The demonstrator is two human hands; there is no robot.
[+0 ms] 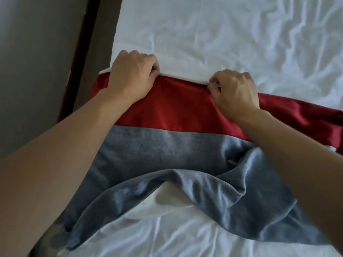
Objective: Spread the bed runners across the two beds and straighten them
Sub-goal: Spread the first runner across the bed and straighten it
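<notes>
Left hand [132, 75] and right hand [234, 90] pinch the red-and-grey bed runner's [167, 112] far edge on the bed [222, 34]; near half bunched, unstraightened.

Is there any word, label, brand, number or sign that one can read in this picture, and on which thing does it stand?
None: no readable text shows anywhere.
The bed runner, red and grey, is plain.
The white sheet is plain.
Both hands, left hand and right hand, pinch the runner's far edge; no tag is visible there.
</notes>
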